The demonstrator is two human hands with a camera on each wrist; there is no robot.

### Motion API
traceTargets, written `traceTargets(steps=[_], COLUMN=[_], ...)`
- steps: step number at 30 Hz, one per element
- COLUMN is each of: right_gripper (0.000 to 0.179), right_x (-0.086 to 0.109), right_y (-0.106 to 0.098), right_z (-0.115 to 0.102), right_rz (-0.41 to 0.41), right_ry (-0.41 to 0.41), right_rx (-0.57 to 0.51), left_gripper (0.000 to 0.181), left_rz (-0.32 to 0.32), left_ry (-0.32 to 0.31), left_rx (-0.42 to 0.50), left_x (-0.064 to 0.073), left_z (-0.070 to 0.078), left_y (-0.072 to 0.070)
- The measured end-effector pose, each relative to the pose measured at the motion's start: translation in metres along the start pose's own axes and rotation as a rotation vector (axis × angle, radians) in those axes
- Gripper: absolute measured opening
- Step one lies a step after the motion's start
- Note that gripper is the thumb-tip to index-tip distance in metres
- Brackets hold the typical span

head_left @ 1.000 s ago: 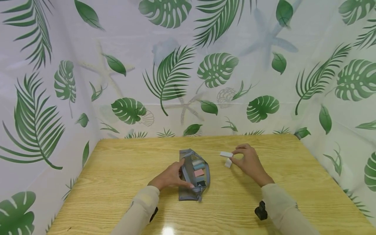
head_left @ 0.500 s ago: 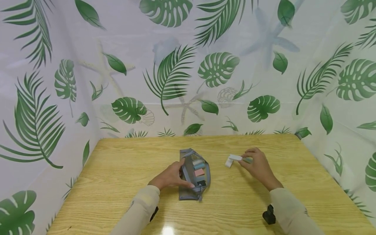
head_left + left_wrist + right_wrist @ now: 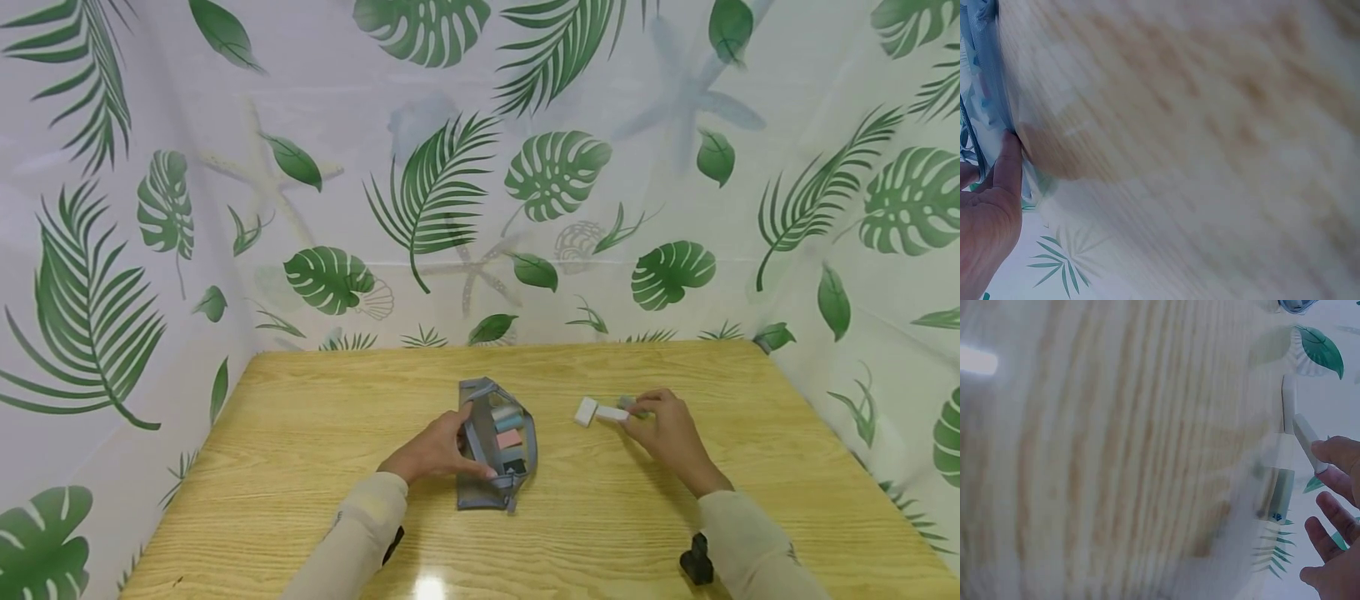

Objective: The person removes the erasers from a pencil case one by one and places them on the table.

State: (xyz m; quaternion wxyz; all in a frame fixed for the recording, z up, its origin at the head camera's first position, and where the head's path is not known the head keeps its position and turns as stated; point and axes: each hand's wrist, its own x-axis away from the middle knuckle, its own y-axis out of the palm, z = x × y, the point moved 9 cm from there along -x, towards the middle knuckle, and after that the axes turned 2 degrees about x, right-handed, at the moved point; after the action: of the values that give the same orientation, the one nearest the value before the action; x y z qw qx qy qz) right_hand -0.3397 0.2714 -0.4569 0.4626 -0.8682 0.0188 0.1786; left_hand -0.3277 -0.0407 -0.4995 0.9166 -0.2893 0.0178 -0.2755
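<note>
My left hand (image 3: 431, 450) holds a grey-blue mesh pencil case (image 3: 477, 503), thumb and fingers spread along its open mouth. Inside lie several small coloured blocks, among them a pink block (image 3: 508, 439). In the left wrist view, fingers press the case's blue side (image 3: 994, 69). Between thumb and forefinger, my right hand (image 3: 667, 433) pinches a white eraser-like block (image 3: 611, 414), low over the table. Just left of it lies a second white block (image 3: 587, 411). A pale green block (image 3: 1282, 495) stands on the table beside the right hand's fingers, partly covered in the head view.
The wooden table (image 3: 337, 400) reaches back to a white cloth backdrop (image 3: 465, 250) printed with green leaves. Similar cloth hangs at both sides. Black wrist devices (image 3: 697, 560) sit under the sleeves.
My right hand has moved right and slightly nearer, carrying the white block from the left white block's far side to its right. The left hand and pencil case stay put.
</note>
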Motion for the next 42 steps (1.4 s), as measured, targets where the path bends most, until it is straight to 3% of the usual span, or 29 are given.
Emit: traceTargets(steps=[31, 42], right_gripper=[0.015, 0.015], right_x=[0.016, 0.019], right_y=[0.006, 0.009], right_z=[0.01, 0.015], right_rz=[0.0, -0.013], right_ry=[-0.01, -0.015], right_rx=[0.04, 0.031], left_gripper=[0.119, 0.119], left_rz=[0.002, -0.004], left_ry=[0.043, 0.058], left_rx=[-0.021, 0.01], left_x=[-0.002, -0.005], left_z=[0.001, 0.0], left_y=[0.0, 0.002])
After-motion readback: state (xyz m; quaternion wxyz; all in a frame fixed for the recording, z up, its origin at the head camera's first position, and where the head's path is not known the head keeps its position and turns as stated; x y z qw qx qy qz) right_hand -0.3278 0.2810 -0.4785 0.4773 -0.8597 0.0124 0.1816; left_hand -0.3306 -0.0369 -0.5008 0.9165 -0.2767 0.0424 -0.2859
